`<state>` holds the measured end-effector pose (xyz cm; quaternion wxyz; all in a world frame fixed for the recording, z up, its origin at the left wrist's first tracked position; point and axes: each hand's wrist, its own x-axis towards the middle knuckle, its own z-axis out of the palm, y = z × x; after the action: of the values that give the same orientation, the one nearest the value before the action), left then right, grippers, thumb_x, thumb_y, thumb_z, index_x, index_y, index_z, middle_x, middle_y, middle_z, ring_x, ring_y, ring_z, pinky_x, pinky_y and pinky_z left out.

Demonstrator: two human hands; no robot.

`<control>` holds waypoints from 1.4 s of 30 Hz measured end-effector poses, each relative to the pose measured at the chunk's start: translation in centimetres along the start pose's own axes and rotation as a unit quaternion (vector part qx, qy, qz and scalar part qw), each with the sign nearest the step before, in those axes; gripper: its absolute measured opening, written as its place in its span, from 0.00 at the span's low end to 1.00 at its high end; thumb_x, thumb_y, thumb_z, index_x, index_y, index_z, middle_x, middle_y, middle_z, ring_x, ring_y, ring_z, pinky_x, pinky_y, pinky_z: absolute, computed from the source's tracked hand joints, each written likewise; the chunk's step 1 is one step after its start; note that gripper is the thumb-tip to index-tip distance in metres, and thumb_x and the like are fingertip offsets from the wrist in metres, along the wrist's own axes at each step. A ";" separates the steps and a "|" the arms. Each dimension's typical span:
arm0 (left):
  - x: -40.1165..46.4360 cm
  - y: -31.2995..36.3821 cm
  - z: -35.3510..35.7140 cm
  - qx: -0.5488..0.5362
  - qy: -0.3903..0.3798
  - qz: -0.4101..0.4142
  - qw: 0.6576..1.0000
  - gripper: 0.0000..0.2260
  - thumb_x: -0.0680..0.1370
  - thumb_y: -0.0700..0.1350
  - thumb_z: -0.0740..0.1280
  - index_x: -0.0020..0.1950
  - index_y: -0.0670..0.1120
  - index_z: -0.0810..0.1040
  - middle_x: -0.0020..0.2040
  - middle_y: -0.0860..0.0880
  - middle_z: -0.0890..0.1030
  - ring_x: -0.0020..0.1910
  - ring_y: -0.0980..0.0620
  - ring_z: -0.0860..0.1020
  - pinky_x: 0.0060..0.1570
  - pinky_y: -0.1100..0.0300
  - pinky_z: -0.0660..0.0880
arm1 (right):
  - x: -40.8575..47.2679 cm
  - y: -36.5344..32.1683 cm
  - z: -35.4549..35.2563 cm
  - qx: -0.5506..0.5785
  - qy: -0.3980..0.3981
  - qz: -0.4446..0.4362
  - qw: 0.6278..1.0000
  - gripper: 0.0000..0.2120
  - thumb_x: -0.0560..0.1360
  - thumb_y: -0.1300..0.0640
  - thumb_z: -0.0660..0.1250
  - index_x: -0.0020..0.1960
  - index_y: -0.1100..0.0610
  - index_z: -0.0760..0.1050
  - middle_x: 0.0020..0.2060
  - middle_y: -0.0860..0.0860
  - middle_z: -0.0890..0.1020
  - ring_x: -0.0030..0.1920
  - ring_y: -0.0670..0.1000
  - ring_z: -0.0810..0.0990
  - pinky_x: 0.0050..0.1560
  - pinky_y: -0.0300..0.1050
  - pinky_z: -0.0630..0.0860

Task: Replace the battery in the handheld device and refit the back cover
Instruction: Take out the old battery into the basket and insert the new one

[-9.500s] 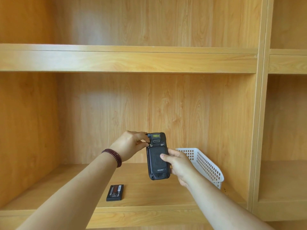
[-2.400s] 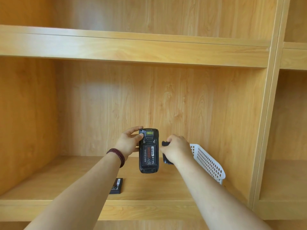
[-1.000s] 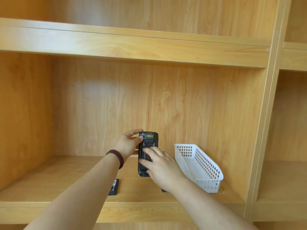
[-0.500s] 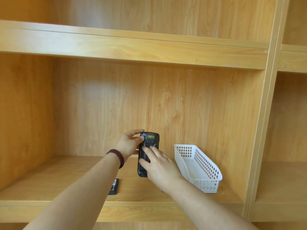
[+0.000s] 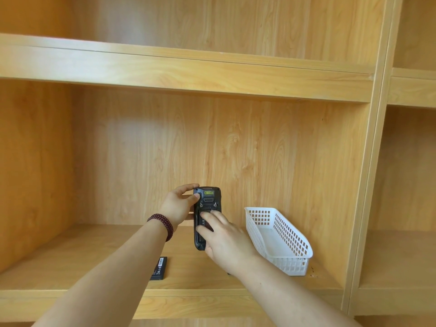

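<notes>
My left hand (image 5: 178,208) holds the black handheld device (image 5: 207,197) upright above the shelf, its back toward me and its cover off. My right hand (image 5: 226,241) covers the lower half of the device, with thumb and forefinger pinched on the battery (image 5: 204,223) sitting in the open compartment. A second black battery (image 5: 160,268) lies flat on the shelf, below my left forearm. A dark sliver (image 5: 228,274) shows on the shelf under my right wrist; the back cover itself is hidden.
A white perforated plastic basket (image 5: 292,244) stands on the wooden shelf (image 5: 70,260), just right of my right hand. The shelf above (image 5: 188,72) overhangs the bay, and an upright divider (image 5: 368,185) closes it on the right.
The back cover came off in my right hand, which then lowered to the shelf and came back empty onto the battery in the device. My left hand has kept the device still.
</notes>
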<state>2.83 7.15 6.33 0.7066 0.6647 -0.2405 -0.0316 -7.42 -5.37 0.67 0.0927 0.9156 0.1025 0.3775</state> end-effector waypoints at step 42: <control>0.8 -2.0 0.3 -0.008 0.003 -0.022 1.000 0.14 0.80 0.39 0.65 0.65 0.46 0.76 0.49 0.42 0.85 0.42 0.48 0.84 0.38 0.55 0.81 | 1.3 8.4 -0.7 0.121 0.045 0.385 0.914 0.04 0.69 0.59 0.70 0.37 0.55 0.75 0.35 0.50 0.74 0.42 0.56 0.76 0.36 0.42 0.68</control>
<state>3.98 6.33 4.67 0.7120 0.6642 -0.2230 -0.0471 -6.02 -13.04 4.13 -0.1763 0.8707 -0.2088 0.4090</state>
